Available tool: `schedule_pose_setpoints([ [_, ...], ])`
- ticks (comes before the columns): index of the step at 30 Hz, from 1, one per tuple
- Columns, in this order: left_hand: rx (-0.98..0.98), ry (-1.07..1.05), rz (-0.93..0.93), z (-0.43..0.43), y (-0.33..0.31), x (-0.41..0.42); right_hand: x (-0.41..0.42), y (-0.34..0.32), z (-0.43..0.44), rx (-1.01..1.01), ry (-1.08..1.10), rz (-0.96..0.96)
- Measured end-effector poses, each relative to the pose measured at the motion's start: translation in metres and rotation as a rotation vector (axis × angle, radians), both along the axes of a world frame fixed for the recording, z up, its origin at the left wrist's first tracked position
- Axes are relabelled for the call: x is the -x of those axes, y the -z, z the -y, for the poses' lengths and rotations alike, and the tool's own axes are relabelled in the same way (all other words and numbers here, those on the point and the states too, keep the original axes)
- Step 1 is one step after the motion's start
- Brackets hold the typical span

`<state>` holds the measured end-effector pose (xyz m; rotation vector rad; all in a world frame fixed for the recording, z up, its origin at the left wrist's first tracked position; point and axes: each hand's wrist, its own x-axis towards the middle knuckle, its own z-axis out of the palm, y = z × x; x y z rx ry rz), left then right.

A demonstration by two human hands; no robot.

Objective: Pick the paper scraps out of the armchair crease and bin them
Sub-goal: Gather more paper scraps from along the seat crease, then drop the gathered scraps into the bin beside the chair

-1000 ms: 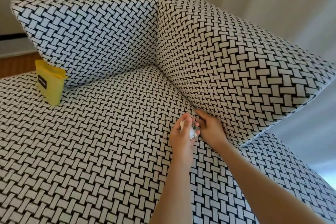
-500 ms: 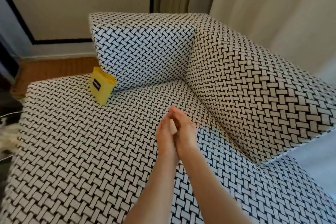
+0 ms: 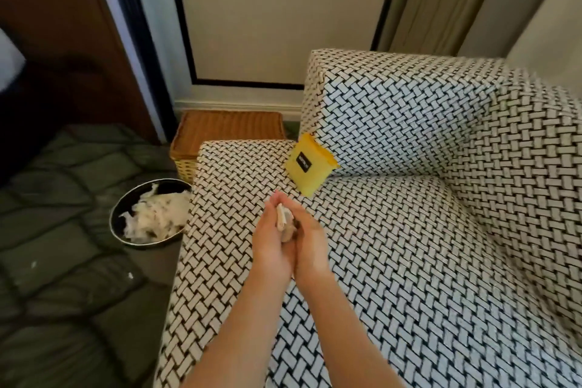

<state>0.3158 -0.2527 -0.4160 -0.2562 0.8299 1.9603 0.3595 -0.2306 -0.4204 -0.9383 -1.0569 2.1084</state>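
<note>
Both hands at centre of frame, pressed palm to palm over the armchair (image 3: pixel 409 261) seat. Left hand (image 3: pixel 273 249) and right hand (image 3: pixel 310 249) have their grip closed together on a wad of paper scraps (image 3: pixel 283 220), which shows pale between the fingers nr the top of the clasp. Forearms run up from bottom centre. Bin (image 3: pixel 148 214), a round dark container, sits on the floor at mid-left, touching or just beside the seat's left edge; white crumpled paper already inside. Hands are to the right of the bin, over the seat, not over the bin. Yellow packet (image 3: pixel 310 168) w/ black label leans against the back cushion, just above the hands. Wicker basket (image 3: pixel 226 135) behind the bin, by the wall. Dark green quilt (image 3: pixel 63 261) fills lower left.
</note>
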Motion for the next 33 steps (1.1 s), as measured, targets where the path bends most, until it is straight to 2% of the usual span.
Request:
schedule_pose_setpoints([
  [4, 0.043, -0.003, -0.234, 0.011, 0.009, 0.058, 0.055, 0.008, 0.011, -0.035, -0.048, -0.051],
  [7, 0.051, -0.02, -0.311, 0.011, 0.024, 0.102, 0.097, 0.024, 0.013, -0.04, -0.09, -0.054],
  [10, 0.129, -0.072, -0.384, 0.008, 0.042, 0.141, 0.141, 0.042, 0.008, -0.167, -0.148, 0.034],
  [15, 0.086, -0.197, -0.227, 0.02, 0.06, 0.212, 0.221, 0.073, 0.015, -0.064, -0.115, 0.052],
  [21, 0.128, -0.244, -0.099, 0.039, 0.057, 0.266, 0.267, 0.062, 0.026, 0.236, -0.146, 0.001],
  [25, 0.229, -0.114, -0.076, 0.043, 0.051, 0.301, 0.293, 0.059, 0.017, 0.286, -0.154, 0.086],
  [30, 0.394, -0.03, -0.066, 0.042, 0.059, 0.337, 0.326, 0.082, 0.012, 0.53, -0.106, 0.104],
  [33, 0.397, 0.009, -0.046, 0.039, 0.071, 0.357, 0.349, 0.096, 0.008, 0.613, -0.129, 0.131],
])
